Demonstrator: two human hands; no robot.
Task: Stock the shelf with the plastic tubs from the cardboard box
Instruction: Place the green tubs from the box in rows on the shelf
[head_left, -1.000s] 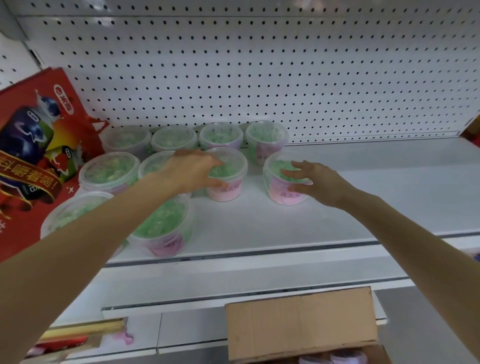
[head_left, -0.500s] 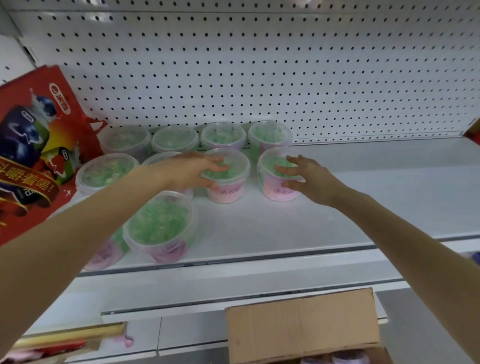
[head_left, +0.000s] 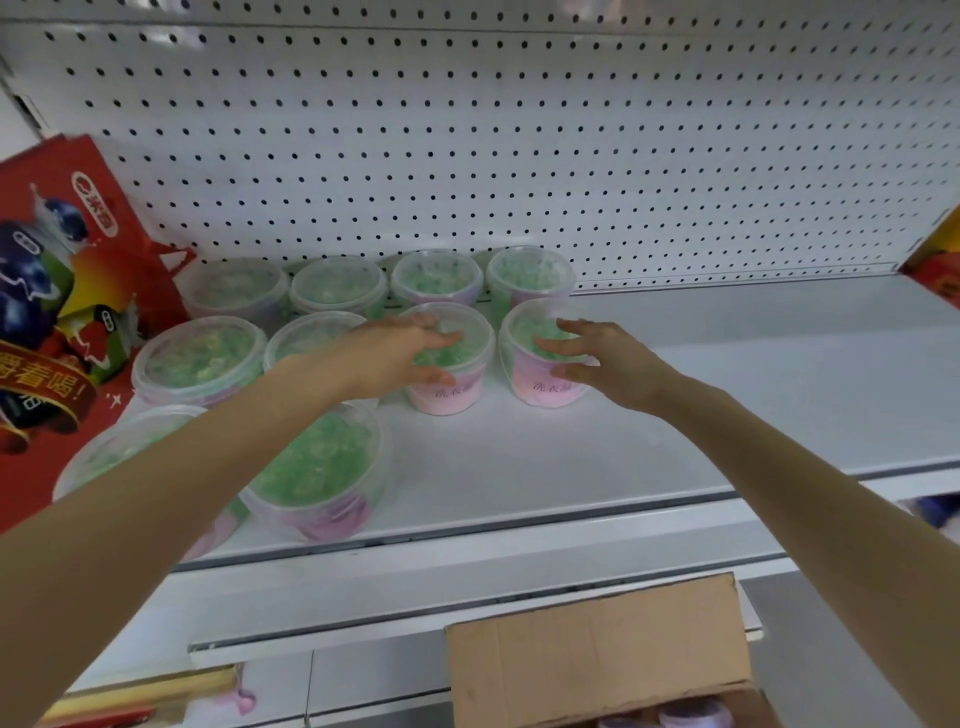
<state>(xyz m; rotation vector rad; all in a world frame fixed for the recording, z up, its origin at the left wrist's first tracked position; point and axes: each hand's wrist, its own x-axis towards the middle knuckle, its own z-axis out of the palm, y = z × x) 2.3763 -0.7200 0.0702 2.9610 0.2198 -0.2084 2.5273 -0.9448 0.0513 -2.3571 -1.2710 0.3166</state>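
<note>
A white pegboard (head_left: 571, 145) fills the view from 9 o'clock over 12 to 3 o'clock, and below it the white shelf (head_left: 727, 395) runs across the middle. A large red carton (head_left: 62, 312) printed with fruit and lettering leans at 9 o'clock on the shelf's end, and the corner of an orange-red pack (head_left: 935, 254) shows at 3 o'clock. The open cardboard box (head_left: 597, 660) sits at 6 o'clock, in front of and below the shelf, with the tops of lilac-lidded tubs (head_left: 691, 719) just visible inside at its lower edge. Clear tubs (head_left: 317, 467) of green contents with pink bases stand grouped from the centre out to 8 o'clock: four along the pegboard, four in the row before them, two nearer the shelf's front edge, one of these largely hidden by the left forearm. The task's tubs in hand are the two at the 3 o'clock end of the second row, standing upright and just beside each other. The left hand (head_left: 395, 356) holds the inner tub (head_left: 447, 395), fingers laid across its lid and thumb against the front under the rim. The right hand (head_left: 618, 364) holds the end tub (head_left: 540, 389), fingers spread and bent over the lid, thumb on the front wall.
</note>
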